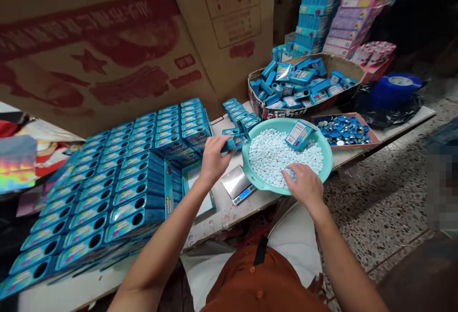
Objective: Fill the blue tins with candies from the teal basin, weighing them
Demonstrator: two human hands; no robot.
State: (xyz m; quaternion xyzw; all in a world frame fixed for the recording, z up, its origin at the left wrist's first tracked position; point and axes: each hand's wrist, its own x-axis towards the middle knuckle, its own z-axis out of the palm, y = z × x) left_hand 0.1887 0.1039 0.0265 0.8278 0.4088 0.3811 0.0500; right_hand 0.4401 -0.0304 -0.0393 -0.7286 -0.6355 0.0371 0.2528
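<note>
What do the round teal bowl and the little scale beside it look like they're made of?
The teal bowl looks like moulded plastic, with a smooth, slightly glossy rim. The top of the scale looks like polished metal, given its bright, mirror-like reflection. Its lower body may be plastic, but that's hard to tell from here.

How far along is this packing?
Looks done: rows of blue boxes lined up on the table. In hand: the left hand holds a blue box by a teal bowl, and the right hand touches white pellets. Remaining: loose boxes in a cardboard tray and blue caps in a pink tray.
</note>
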